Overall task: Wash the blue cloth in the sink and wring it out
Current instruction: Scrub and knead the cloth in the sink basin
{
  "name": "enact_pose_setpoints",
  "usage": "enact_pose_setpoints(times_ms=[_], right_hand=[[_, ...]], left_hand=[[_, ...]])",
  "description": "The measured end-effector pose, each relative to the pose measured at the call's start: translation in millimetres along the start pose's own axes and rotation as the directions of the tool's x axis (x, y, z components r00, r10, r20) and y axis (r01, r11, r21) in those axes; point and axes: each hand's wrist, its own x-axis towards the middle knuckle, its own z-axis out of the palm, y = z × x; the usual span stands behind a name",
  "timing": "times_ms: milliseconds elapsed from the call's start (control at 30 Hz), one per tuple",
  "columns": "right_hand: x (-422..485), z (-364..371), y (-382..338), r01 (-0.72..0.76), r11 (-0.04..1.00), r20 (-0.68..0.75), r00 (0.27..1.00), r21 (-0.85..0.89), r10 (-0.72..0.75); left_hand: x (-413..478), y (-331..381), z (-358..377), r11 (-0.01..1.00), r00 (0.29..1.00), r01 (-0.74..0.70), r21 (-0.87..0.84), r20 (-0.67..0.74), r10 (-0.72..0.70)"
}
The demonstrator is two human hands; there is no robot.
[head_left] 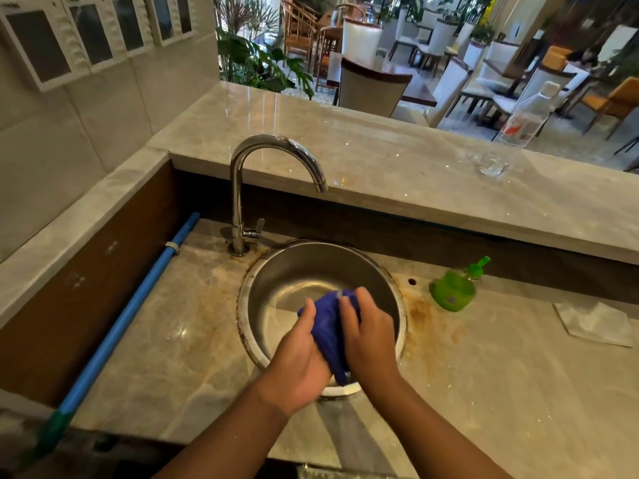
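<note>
The round steel sink (276, 271) sits under a faucet (238, 188) that shows no running water. Over its near part is the bunched blue cloth (328, 330), with the left hand (297, 364) and right hand (370, 340) on either side, fingers curled tight on it. The step seems to be squeezing. The next move probably calls for a firmer twist in opposite directions.
</note>
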Motion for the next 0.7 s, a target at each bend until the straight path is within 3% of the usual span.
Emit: enact_pose_setpoints(times_ms=[100,167,267,367,467,600,700], right_hand=[[-14.2,11.7,-9.0,0.071,0.994,0.024,0.997,-0.081,-0.070],[1.5,10.4,7.7,-0.010,0.986,0.013,1.000,-0.165,0.012],[14.0,-5.8,24.6,-0.083,0.989,-0.022,0.996,-0.120,0.081],[-6.8,-3.4,-4.2,0.032,0.999,-0.017,0.999,-0.037,-0.033],[-16.1,8.4,-17.0,0.124,0.979,0.030,0.992,-0.161,-0.120],[10.2,5.7,6.2,-0.037,0.984,0.075,0.996,-0.174,0.051],[23.3,-7.6,17.4,-0.191,0.979,0.125,0.972,-0.077,0.200]], left_hand=[[6.6,-0.2,6.9,1.000,0.996,-0.017,-0.006,-0.083,0.016],[0.6,-10.9,9.4,1.000,0.996,-0.007,-0.010,-0.088,0.006],[-8.8,-17.9,8.3,1.000,0.999,0.001,0.028,-0.035,0.000],[1.6,-6.8,9.2,1.000,1.000,0.008,0.014,-0.028,-0.007],[2.6,-5.8,11.0,0.998,0.998,0.058,0.012,-0.032,-0.057],[-6.0,-7.5,-6.2,0.998,0.998,0.060,-0.029,-0.009,-0.061],[-15.7,2.7,-13.0,0.996,0.996,0.085,-0.021,0.011,-0.085]])
